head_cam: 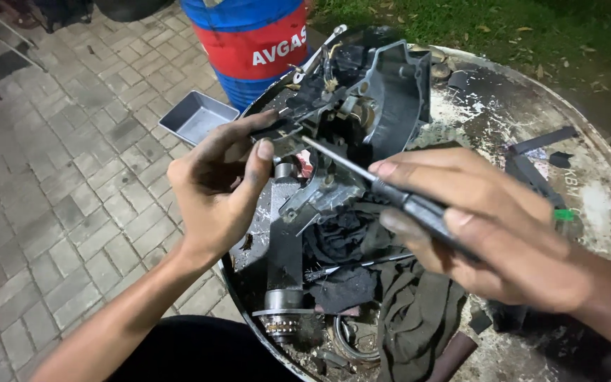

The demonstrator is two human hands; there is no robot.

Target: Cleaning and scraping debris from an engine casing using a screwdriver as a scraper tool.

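Mid-disassembly, by the look: right hand point(493, 237) closed around a screwdriver point(390, 189), tip at the grey engine housing point(362, 106) on the drum top's near-left edge. Left hand point(220, 180) pinching a bracket, probably steadying. Next: tip seated squarely, then turned.

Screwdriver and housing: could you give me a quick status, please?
Right hand holds screwdriver. Left hand steadies grey housing. Rag below, not obstructing.
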